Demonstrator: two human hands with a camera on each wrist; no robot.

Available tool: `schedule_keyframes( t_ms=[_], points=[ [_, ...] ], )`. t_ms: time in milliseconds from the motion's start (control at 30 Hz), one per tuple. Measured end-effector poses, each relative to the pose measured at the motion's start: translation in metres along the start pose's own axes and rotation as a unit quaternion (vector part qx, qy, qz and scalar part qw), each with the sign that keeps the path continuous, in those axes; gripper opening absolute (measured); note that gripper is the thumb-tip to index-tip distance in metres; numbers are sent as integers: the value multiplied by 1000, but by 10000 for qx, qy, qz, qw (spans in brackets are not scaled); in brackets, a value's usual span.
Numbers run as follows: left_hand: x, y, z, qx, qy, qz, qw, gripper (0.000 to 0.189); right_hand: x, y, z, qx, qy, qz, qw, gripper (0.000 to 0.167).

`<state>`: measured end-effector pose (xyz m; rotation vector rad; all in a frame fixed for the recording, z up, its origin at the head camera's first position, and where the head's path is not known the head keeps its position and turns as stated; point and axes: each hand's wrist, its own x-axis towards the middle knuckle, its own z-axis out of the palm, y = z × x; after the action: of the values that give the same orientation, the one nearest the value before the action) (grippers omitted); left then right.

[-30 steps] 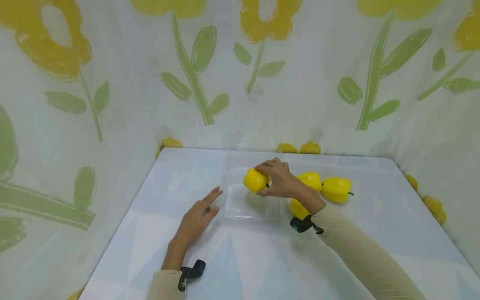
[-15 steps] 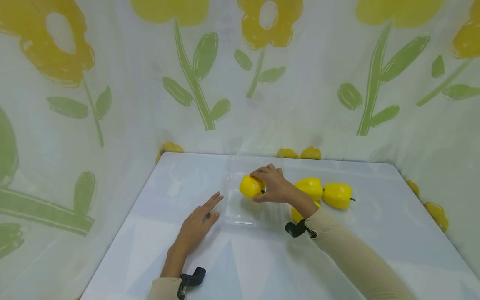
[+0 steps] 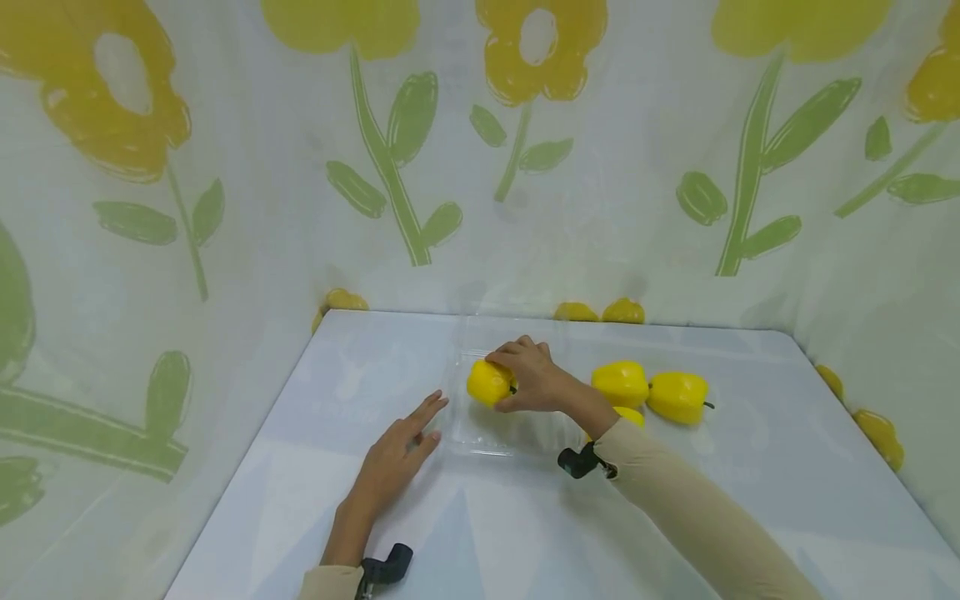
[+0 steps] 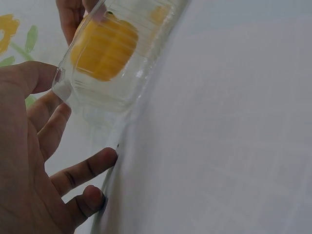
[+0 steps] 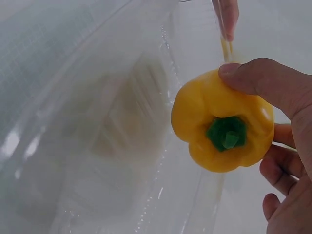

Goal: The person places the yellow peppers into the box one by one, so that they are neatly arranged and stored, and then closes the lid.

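One yellow pepper (image 3: 487, 383) is in the grasp of the right hand (image 3: 532, 377), thumb and fingers clasping opposite sides, its green stem (image 5: 230, 139) turned toward the wrist. Over the last second that hand has brought it toward nine o'clock, and it now lies over the ten o'clock part of the clear container (image 3: 480, 452). The left wrist view shows it through the plastic; whether it meets the floor or hangs above cannot be told. The shift suggests its spot is being settled, with the letting go not yet done.

The left hand (image 3: 397, 454) has stayed at eight o'clock from the container, fingers loosely extended and grasping nothing; contact with the rim cannot be judged.

At three o'clock from the container are a middle pepper (image 3: 619, 383), an outer pepper (image 3: 678, 398) and a near pepper (image 3: 630, 416), the last partly hidden by the right forearm.

As for edges, the container's nine o'clock wall is just beside the held pepper, so little room seems left that way; more lies toward four o'clock inside. On the tabletop (image 3: 465, 542), the widest room opens at six o'clock.
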<state>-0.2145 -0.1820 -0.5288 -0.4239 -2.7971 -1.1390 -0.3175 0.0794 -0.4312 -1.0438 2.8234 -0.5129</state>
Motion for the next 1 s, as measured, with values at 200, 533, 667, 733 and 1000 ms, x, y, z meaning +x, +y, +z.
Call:
schedule_keyframes(
  t_ms=[200, 533, 667, 733, 1000],
  points=[
    [-3, -2, 2, 53, -7, -21, 10000, 53, 6, -3, 8, -24, -158, 37, 9999, 70],
    [-6, 1, 3, 2, -38, 15, 10000, 53, 13, -7, 16, -243, -285, -23, 9993, 70],
    [-4, 2, 2, 13, -40, 41, 10000, 52, 16, -6, 17, -248, -211, -121, 9994, 69],
    [-3, 2, 1, 36, -47, 44, 10000, 52, 17, -6, 18, -264, -169, -168, 9994, 68],
    [0, 1, -1, 11, -66, -18, 10000, 53, 22, -7, 17, -264, -221, -185, 9992, 69]
  ],
)
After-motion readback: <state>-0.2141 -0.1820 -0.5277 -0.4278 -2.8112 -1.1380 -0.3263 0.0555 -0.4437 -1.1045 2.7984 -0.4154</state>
